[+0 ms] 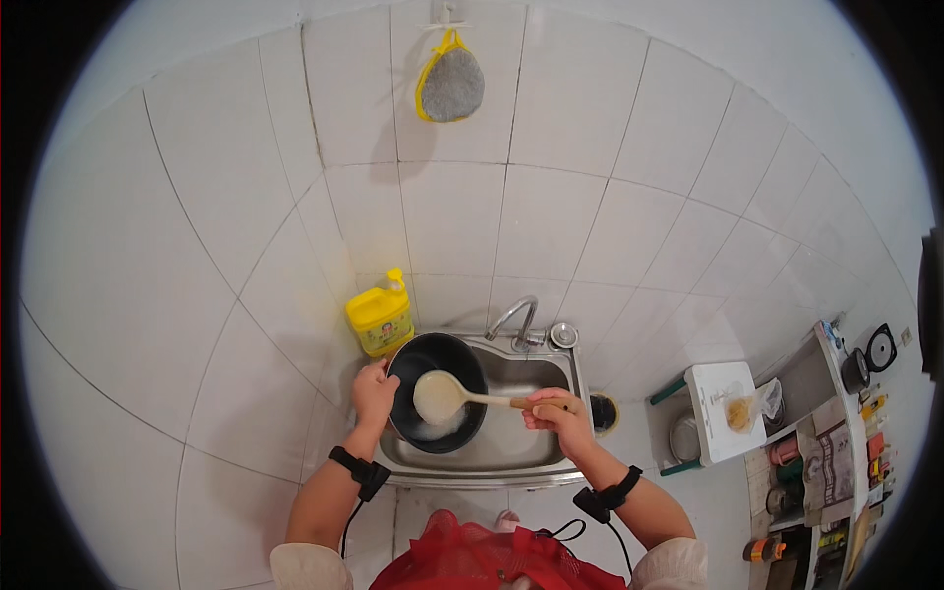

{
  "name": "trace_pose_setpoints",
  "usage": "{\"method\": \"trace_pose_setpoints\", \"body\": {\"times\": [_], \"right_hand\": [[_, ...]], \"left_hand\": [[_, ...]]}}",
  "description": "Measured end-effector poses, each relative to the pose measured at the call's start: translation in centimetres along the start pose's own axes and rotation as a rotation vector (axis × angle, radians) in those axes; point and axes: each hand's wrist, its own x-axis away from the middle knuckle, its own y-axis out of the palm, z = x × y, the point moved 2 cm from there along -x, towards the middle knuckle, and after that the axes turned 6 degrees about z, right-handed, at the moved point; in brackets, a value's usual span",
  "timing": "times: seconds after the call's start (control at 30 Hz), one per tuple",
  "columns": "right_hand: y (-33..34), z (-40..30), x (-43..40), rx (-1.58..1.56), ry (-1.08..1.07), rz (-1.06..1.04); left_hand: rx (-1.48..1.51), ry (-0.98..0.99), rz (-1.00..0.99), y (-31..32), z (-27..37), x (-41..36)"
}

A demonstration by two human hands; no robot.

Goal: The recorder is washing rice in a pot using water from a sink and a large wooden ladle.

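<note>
A dark round pot (468, 369) is tilted over the left part of the stainless steel sink (509, 446). My left hand (374, 394) grips the pot at its left rim. My right hand (557, 417) is closed around the wooden handle of a cream-coloured ladle (438, 396). The ladle's bowl lies within the pot's opening, above whitish foam or liquid (436, 429) at the lower side. Whether the ladle touches the pot's wall, I cannot tell.
A yellow detergent bottle (381, 321) stands behind the pot at the left. The curved faucet (520, 324) rises at the sink's back edge beside a round drain strainer (564, 335). A grey scrubbing pad (451, 85) hangs on the tiled wall. A white stool (708, 420) and a shelf (830, 472) are at the right.
</note>
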Motion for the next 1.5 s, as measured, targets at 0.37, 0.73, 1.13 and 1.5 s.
{"method": "trace_pose_setpoints", "body": {"times": [0.37,0.73,1.13,1.5], "right_hand": [[2.9,-7.6,5.0,0.739,-1.09,-0.154],[1.3,0.5,4.1,1.237,-1.294,-0.481],[0.2,3.3,1.0,0.919,-0.924,-0.299],[-0.5,-1.1,0.4,0.03,0.052,0.048]], "left_hand": [[0.026,-0.013,0.037,-0.6,0.9,-0.1],[-0.012,-0.033,0.025,-0.5,0.5,0.4],[0.0,-0.013,0.008,-0.5,1.8,0.7],[0.067,-0.108,-0.008,0.6,-1.7,0.9]]}}
